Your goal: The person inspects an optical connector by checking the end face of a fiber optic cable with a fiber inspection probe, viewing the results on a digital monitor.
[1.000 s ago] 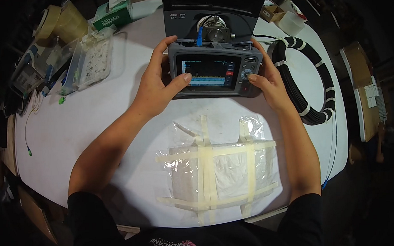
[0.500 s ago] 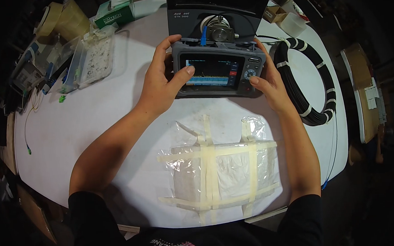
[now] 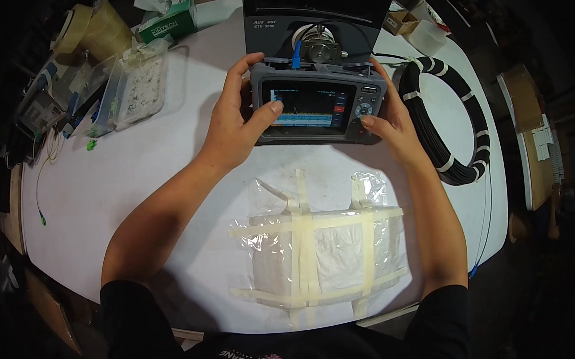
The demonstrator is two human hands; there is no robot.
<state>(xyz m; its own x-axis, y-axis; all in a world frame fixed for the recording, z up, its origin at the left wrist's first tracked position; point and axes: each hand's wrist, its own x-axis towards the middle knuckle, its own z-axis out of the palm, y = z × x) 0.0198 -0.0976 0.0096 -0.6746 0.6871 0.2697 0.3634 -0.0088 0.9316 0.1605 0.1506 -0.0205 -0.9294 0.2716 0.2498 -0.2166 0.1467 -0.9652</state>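
A grey handheld OTDR [image 3: 321,135] is held at both sides, its lit screen [image 3: 304,107] showing a trace with one peak above blue rows. My left hand [image 3: 242,117] wraps its left side, the thumb on the screen's left edge. On the right side, my right hand [image 3: 395,118] grips the case, with its thumb by the round button pad [image 3: 364,109]. A blue fibre connector [image 3: 296,54] stands in the OTDR's top edge. Fingers behind the case are hidden.
Behind the OTDR stands a dark machine [image 3: 279,17] with a metal fixture [image 3: 323,51]. A black cable coil [image 3: 432,139] lies right. Clear film with tape strips [image 3: 306,256] covers the table in front. To the left are a plastic bin [image 3: 136,90] and a green tissue box [image 3: 175,19].
My right thumb has shifted slightly up and left toward the button pad. The trace on the screen looks slightly different. Both hands still hold the OTDR in the same place.
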